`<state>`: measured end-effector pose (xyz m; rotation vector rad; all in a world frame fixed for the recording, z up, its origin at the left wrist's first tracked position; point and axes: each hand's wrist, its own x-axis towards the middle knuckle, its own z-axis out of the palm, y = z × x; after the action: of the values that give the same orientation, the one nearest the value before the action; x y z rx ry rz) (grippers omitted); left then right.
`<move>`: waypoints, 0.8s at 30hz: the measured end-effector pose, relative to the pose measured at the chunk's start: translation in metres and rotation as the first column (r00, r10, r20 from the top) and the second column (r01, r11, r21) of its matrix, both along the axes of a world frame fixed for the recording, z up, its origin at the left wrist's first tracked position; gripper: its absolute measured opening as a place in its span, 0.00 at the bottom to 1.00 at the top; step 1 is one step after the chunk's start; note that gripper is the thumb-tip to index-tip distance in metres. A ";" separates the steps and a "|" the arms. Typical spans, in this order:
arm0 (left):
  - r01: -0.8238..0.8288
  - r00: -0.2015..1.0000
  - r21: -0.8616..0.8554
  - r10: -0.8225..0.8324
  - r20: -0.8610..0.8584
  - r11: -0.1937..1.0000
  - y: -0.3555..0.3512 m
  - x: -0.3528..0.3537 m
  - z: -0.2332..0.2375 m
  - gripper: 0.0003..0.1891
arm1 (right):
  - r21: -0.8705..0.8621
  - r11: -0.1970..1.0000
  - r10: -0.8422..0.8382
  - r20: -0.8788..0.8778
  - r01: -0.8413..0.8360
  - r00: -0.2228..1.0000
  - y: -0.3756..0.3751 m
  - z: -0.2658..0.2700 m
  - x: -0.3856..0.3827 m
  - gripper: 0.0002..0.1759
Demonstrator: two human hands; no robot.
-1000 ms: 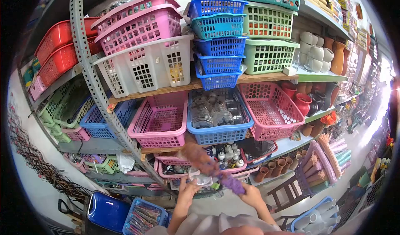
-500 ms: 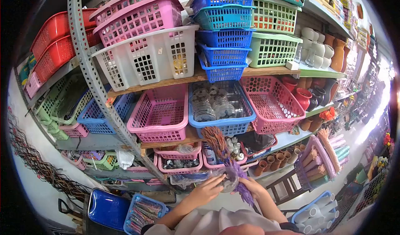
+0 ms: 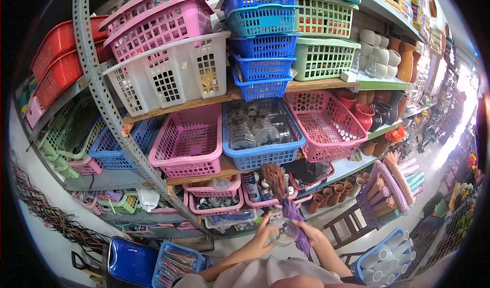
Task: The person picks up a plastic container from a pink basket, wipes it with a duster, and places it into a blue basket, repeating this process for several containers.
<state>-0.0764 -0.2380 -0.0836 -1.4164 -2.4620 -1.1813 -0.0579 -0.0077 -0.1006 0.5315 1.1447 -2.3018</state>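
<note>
My right hand [image 3: 315, 238] is closed around a bundle of dried flowers, brown at its upper end [image 3: 274, 182] and purple lower down [image 3: 293, 212]. It stands tilted in front of my body. Against the bundle's left side is a clear, round plastic piece [image 3: 280, 235], see-through and hard to make out. My left hand [image 3: 260, 241] grips this piece at its left edge, thumb below and index finger above. A blue basket [image 3: 265, 158] on the shelf ahead contains similar clear round pieces [image 3: 247, 137].
Pink baskets [image 3: 201, 163] flank the blue one. Stacked baskets [image 3: 265, 48] fill the upper shelf. A metal post [image 3: 104, 91] rises at left. Clay pots [image 3: 326, 194] line the lower right shelf. A blue tray [image 3: 130, 260] and a basket of white tubes [image 3: 386, 257] are below.
The bundle's top has swung right and lower, nearer upright. My left hand's fingers have spread wider around the clear piece. The shelf view has shifted slightly left.
</note>
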 end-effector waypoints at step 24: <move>-0.522 0.370 0.663 -0.559 0.742 0.536 -0.034 -0.044 -0.008 0.29 | 0.918 -0.046 0.447 -0.333 0.393 0.830 -0.008 0.068 0.036 0.25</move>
<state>-0.1203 -0.2717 -0.0918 -0.3264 -1.3339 -3.2904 -0.0216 -0.0159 -0.0326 0.1722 3.1773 -0.9236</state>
